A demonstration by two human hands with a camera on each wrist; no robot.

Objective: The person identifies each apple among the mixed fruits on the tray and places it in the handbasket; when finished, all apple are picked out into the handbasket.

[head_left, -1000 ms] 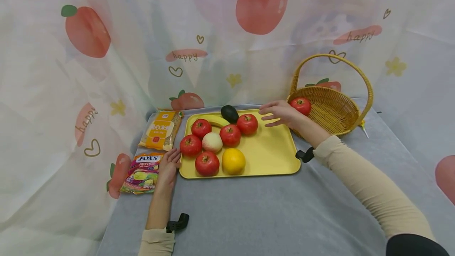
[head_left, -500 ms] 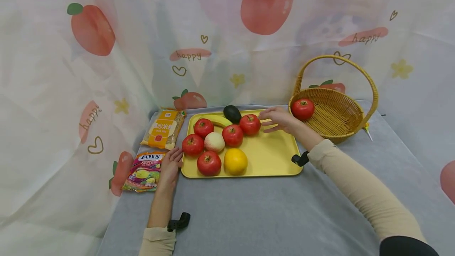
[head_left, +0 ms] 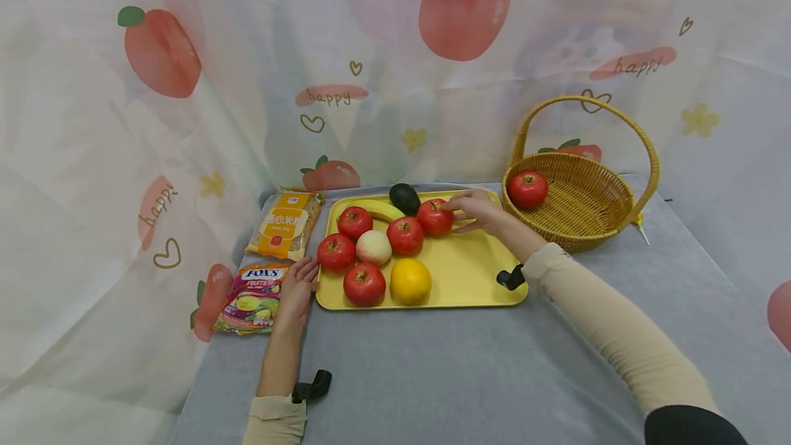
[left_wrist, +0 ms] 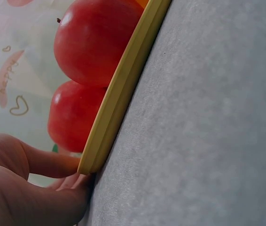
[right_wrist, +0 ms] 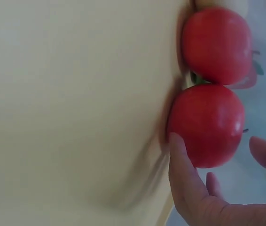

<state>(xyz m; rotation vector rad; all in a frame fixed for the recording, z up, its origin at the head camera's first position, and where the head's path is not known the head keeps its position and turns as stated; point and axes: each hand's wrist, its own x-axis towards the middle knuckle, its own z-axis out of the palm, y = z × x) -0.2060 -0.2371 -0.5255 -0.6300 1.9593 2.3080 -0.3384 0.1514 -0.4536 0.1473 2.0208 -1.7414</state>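
The purple snack bag (head_left: 251,299) reads "FOX'S" and "FRUITS", with smaller print too fine to make out. Just behind it, an orange packet (head_left: 285,225) carries Chinese characters, of which "心米" is legible. "happy" is printed three times on the backdrop (head_left: 383,5), among hearts, flowers and peaches.

On the yellow tray (head_left: 472,270), the rightmost red apple (head_left: 435,217) sits near the back edge. The right hand (head_left: 480,210) is at its right side, fingers parted and slightly curved, gripping nothing; one fingertip overlaps the apple, though contact is uncertain. The left hand (head_left: 299,283) lies relaxed at the tray's left rim, touching it without a closed grip, the snack bag close on its other side.

Crowding the apple's left are another apple (head_left: 405,236) and a dark avocado (head_left: 404,199). A banana (head_left: 379,210), a pale peach (head_left: 373,247), a yellow orange (head_left: 410,281) and three more apples fill the left half. Beyond the right forearm stands a wicker basket (head_left: 583,215), its tall handle arching over it, one apple (head_left: 527,189) inside.
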